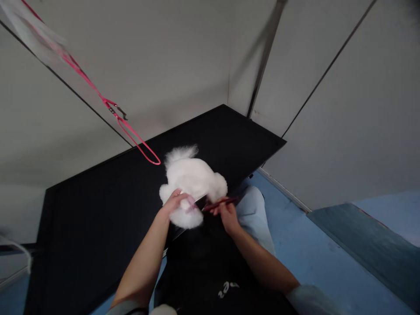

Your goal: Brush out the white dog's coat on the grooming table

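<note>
A fluffy white dog is on the black table, close to its near edge, with a wispy tuft of longer fur at its far end. My left hand grips a rounded, furry part of the dog on the near side, where a pinkish patch shows beside the fingers. Which body part this is, I cannot tell. In my right hand is a slim dark red tool, held with its tip toward the dog's near side. Blur hides the tool's exact kind.
The black table stands against grey walls. A pink cord loop with a metal clip hangs above it, left of the dog. A black apron with white lettering covers my front. Blue floor and a grey-green slab lie at right.
</note>
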`<state>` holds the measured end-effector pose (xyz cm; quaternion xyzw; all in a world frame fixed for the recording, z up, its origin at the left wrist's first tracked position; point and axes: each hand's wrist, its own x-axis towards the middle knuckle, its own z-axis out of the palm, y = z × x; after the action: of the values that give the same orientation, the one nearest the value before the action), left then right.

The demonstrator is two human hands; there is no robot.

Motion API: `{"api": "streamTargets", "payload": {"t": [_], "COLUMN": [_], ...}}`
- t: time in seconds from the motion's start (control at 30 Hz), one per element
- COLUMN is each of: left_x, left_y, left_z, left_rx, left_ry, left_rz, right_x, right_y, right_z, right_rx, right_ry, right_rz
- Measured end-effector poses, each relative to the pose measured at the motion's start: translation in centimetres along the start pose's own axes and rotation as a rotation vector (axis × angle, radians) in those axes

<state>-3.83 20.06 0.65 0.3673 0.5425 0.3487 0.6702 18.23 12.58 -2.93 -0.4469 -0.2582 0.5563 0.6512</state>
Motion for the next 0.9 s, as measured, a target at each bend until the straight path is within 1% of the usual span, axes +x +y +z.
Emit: {"api": "streamTargets", "payload": {"t": [0.03,0.07,0.1,0.17,0.2,0.23,0.27,0.37,0.4,0.43,0.53,0.57,0.6,0.63,0.67,0.7,0.73,0.77,0.8,0.83,0.87,0.9], "left_x": [-0.2,-0.4,-0.6,-1.1,-1.3,-1.4,-1.4,-1.2,-1.1,-1.0,-0.7,-0.6,-0.5,-0.4,-0.4,-0.5,-0.9,-1.5,-2.3,-3.3,-4.5,-5.6], "left_y": [0.2,0.3,0.4,0.4,0.3,0.1,-0.1,-0.8,-1.1,-1.3,-1.9,-2.0,-2.1,-2.1,-2.1,-2.1,-2.2,-2.3,-2.6,-3.0,-3.6,-4.3], "left_z": [0.1,0.1,0.1,0.2,0.2,0.1,0.1,0.0,-0.1,-0.1,0.0,0.1,0.3,0.6,0.9,1.1,1.3,1.4,1.4,1.4,1.4,1.4], "left_rx": [0.002,0.004,0.003,-0.020,-0.041,-0.059,-0.068,-0.063,-0.057,-0.046,0.070,0.129,0.188,0.237,0.276,0.308,0.343,0.381,0.419,0.449,0.455,0.429], "left_ry": [-0.014,-0.027,-0.041,-0.062,-0.058,-0.049,-0.042,-0.022,-0.013,0.002,0.087,0.118,0.144,0.162,0.173,0.194,0.246,0.342,0.470,0.607,0.730,0.774], "left_rz": [0.013,0.033,0.061,0.136,0.174,0.210,0.242,0.331,0.347,0.354,0.382,0.399,0.415,0.428,0.443,0.475,0.526,0.592,0.658,0.706,0.717,0.674], "right_x": [0.1,0.3,0.7,1.3,1.4,1.2,1.0,0.7,1.0,1.6,3.5,3.6,3.4,2.8,2.0,1.2,0.5,0.0,-0.1,0.1,0.4,0.8], "right_y": [0.3,0.5,0.5,0.2,0.1,0.0,0.1,0.1,-0.1,-0.6,-2.7,-3.3,-3.7,-3.7,-3.5,-3.0,-2.5,-2.1,-1.9,-1.9,-2.1,-2.5], "right_z": [-0.2,-0.4,-0.7,-1.4,-1.7,-1.8,-1.8,-1.5,-1.6,-1.8,-3.1,-3.4,-3.5,-3.4,-3.1,-2.7,-2.5,-2.4,-2.5,-3.0,-3.6,-4.3], "right_rx": [-0.004,0.002,0.017,0.054,0.063,0.060,0.045,-0.024,-0.034,-0.033,0.033,0.064,0.093,0.113,0.115,0.095,0.058,0.018,-0.014,-0.031,-0.027,-0.005], "right_ry": [-0.034,-0.022,0.032,0.185,0.230,0.233,0.197,0.017,0.006,0.037,0.272,0.328,0.354,0.340,0.277,0.176,0.072,0.001,-0.007,0.056,0.174,0.307], "right_rz": [0.053,0.084,0.085,0.033,0.006,-0.005,0.006,0.105,0.122,0.117,-0.009,-0.053,-0.080,-0.080,-0.041,0.034,0.123,0.205,0.253,0.257,0.216,0.140]}}
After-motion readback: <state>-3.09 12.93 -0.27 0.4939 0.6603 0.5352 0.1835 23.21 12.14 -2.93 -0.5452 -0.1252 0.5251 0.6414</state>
